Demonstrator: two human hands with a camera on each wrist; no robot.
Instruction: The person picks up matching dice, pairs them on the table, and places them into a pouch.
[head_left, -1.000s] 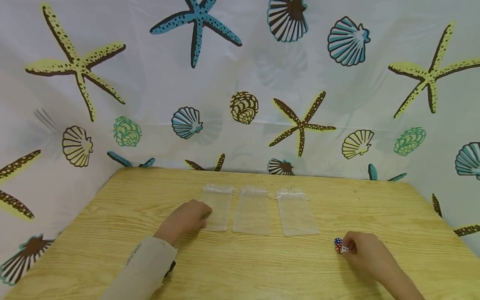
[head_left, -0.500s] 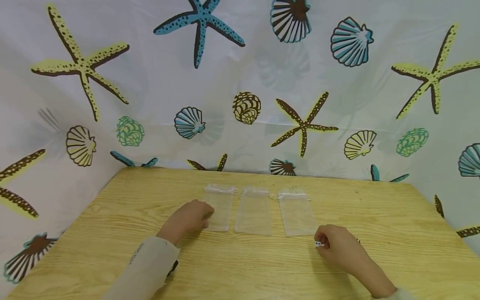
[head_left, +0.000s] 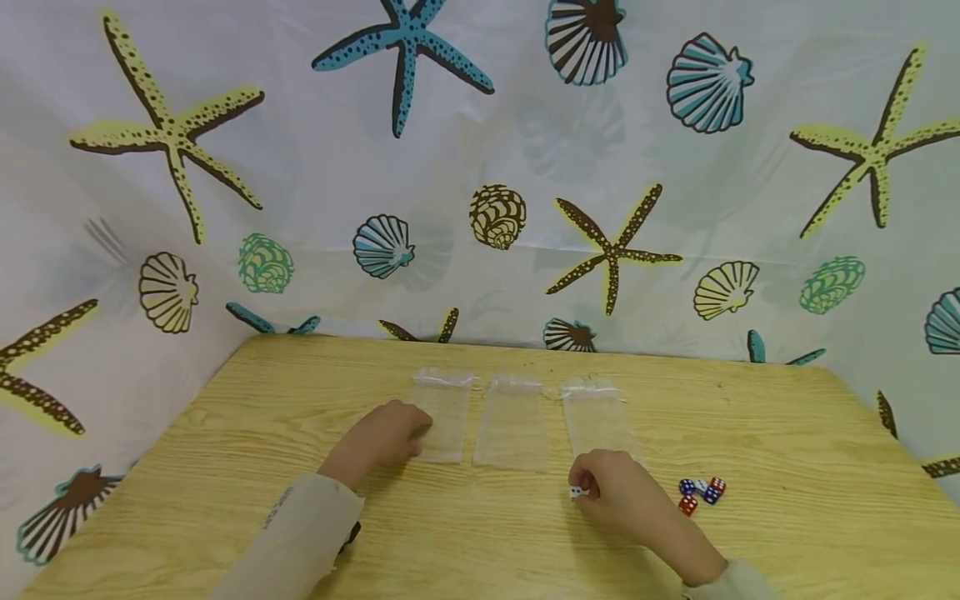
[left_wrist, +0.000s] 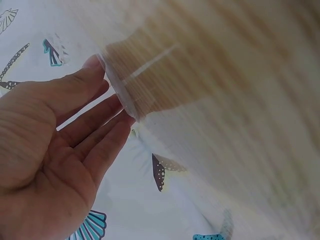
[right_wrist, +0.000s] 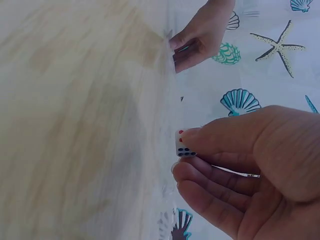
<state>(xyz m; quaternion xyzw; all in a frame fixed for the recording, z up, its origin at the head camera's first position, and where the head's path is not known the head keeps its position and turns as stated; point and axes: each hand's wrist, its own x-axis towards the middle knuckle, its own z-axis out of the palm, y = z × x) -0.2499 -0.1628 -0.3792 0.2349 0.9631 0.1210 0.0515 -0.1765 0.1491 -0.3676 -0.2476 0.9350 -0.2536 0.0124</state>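
Between thumb and fingertips my right hand [head_left: 628, 500] pinches a white die [head_left: 576, 492], held over the table in front of the right-hand bag. Red and dark pips show on this die [right_wrist: 184, 146] in the right wrist view. My left hand [head_left: 384, 437] rests its fingertips at the edge of the left sheer drawstring bag [head_left: 447, 429], fingers fairly straight. A middle bag [head_left: 512, 429] and a right bag [head_left: 596, 412] lie flat beside it, the right one partly behind my right hand. Several loose dice [head_left: 711, 496], red, blue and white, lie to the right.
The wood-grain table [head_left: 465, 542] spreads under everything. A white cloth [head_left: 465, 108] printed with starfish and shells stands behind the table and along both sides. The bags' thin cords [head_left: 551, 392] lie between their tops.
My right hand has lifted the white die from the dice group and carried it left toward the bags, uncovering the other dice. The left hand stays at the left bag.
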